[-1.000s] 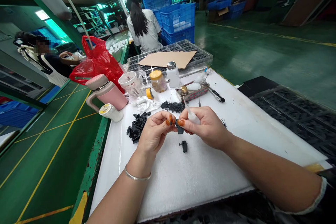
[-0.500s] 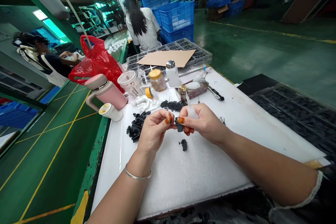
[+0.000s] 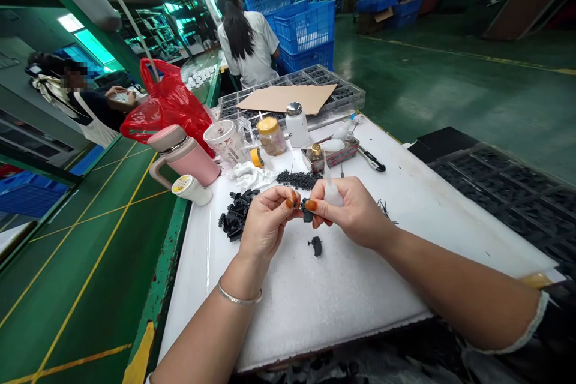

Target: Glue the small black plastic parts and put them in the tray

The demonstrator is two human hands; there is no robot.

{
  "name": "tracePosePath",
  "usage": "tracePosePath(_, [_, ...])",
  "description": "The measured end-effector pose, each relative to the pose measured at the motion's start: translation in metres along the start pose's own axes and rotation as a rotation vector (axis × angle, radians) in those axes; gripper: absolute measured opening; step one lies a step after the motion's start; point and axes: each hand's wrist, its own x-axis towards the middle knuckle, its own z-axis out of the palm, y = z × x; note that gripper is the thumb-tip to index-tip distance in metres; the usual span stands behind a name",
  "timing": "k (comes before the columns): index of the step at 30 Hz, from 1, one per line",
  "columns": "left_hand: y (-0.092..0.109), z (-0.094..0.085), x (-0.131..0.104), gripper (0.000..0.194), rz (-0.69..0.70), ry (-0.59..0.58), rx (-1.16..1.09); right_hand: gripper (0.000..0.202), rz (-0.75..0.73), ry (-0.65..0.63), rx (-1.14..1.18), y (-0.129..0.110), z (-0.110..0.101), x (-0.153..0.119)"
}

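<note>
My right hand (image 3: 355, 213) is closed, its thumb and fingers pinching a small black plastic part (image 3: 308, 215). A translucent squeeze bottle (image 3: 333, 194) with a thin nozzle pokes up behind that thumb, seemingly tucked in the same hand. Against the part's left side, my left hand (image 3: 265, 222) is closed in a pinch; whatever lies between its fingertips is too small to make out. Both hands have orange-brown stained fingertips. Just below them, a similar black part (image 3: 317, 246) with a small pin lies on the white work surface (image 3: 342, 288).
Left of my hands is a heap of black parts (image 3: 234, 216); beyond lie tiny black pieces (image 3: 299, 180). Thin black pins (image 3: 384, 210) and a cutter knife (image 3: 372, 161) are at the right. A pink mug (image 3: 191, 159), jars and a pump bottle (image 3: 296, 125) line the back. Two people sit farther off.
The bottle's nozzle has tipped slightly to the right, and the whole view has shifted a little. Both hands keep nearly the same pinch around the black part.
</note>
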Motion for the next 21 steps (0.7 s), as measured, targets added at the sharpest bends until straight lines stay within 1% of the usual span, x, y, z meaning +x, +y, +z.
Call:
tracePosePath(4, [0.001,-0.002,0.001,0.015,-0.035,-0.013,0.009,0.029,-0.030,0.060,-0.110,0.000,-0.001,0.000])
tracePosePath(6, [0.004,-0.004,0.001,0.017,-0.067,0.003,0.043,0.028,-0.001,0.046,-0.131,0.002,-0.004,0.003])
tracePosePath(7, [0.007,-0.006,0.002,0.019,-0.073,0.024,0.069,0.027,0.035,0.015,-0.123,0.002,-0.006,0.005])
tracePosePath(8, [0.011,-0.008,0.002,0.022,-0.067,0.053,0.091,0.027,0.083,-0.031,-0.115,0.003,-0.009,0.007])
tracePosePath(10, [0.022,-0.015,0.002,0.029,-0.006,0.132,0.110,0.024,0.196,-0.150,-0.148,0.004,-0.014,0.011])
tracePosePath(12, [0.035,-0.027,0.004,0.028,0.086,0.223,0.095,0.020,0.283,-0.306,-0.262,0.005,-0.017,0.013])
tracePosePath(15, [0.050,-0.049,0.006,0.024,0.186,0.353,0.118,0.015,0.304,-0.543,-0.456,0.007,-0.016,0.012])
tracePosePath(16, [0.053,-0.056,0.008,0.024,0.202,0.386,0.155,0.015,0.289,-0.592,-0.514,0.008,-0.014,0.012])
tracePosePath(18, [0.054,-0.068,0.010,0.023,0.213,0.428,0.297,0.017,0.253,-0.616,-0.638,0.009,-0.012,0.011])
tracePosePath(19, [0.052,-0.072,0.012,0.021,0.213,0.438,0.409,0.020,0.235,-0.603,-0.695,0.010,-0.012,0.011])
tracePosePath(21, [0.046,-0.076,0.013,0.014,0.216,0.442,0.719,0.028,0.207,-0.548,-0.772,0.010,-0.014,0.013])
